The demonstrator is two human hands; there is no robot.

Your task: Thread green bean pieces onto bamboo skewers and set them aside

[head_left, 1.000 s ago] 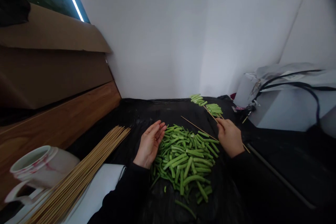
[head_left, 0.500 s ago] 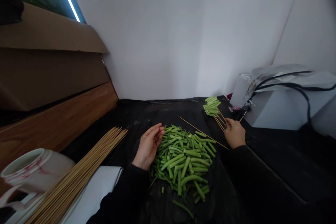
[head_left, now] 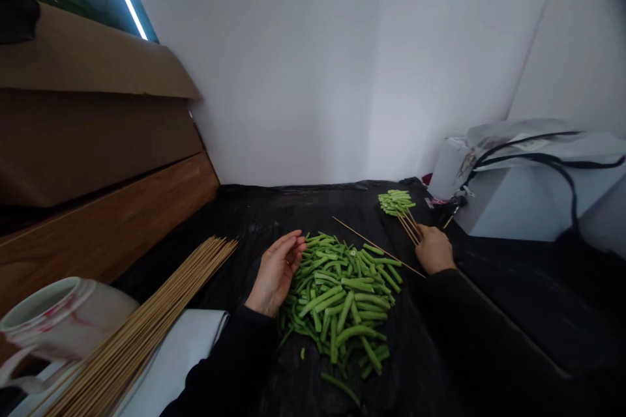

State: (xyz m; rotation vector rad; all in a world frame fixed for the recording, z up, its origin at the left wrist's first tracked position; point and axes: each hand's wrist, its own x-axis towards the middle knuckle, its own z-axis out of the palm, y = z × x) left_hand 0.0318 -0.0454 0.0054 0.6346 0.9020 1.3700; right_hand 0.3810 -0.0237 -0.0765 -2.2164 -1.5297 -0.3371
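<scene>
A heap of cut green beans (head_left: 342,306) lies on the black plastic sheet in front of me. At its left edge rests my left hand (head_left: 278,270), fingers loosely bent and a little apart, with nothing visible in them. Off to the right, my right hand (head_left: 434,249) is closed around the bare ends of several bamboo skewers (head_left: 409,228). Rows of bean pieces (head_left: 395,202) are threaded on the far ends, lying at the back of the sheet. Between the heap and my right hand lies a single loose skewer (head_left: 369,238), without beans on it.
A thick bundle of bamboo skewers (head_left: 161,313) leans at the left, over a white folded sheet (head_left: 195,339) beside a pale mug (head_left: 73,316). A cardboard box (head_left: 92,137) stands behind. White boxes with black straps (head_left: 528,189) sit at the right, against a white wall (head_left: 303,78).
My right hand has shifted slightly left, and the skewered beans have turned and settled lower at the back. My left hand and the heap have stayed in place.
</scene>
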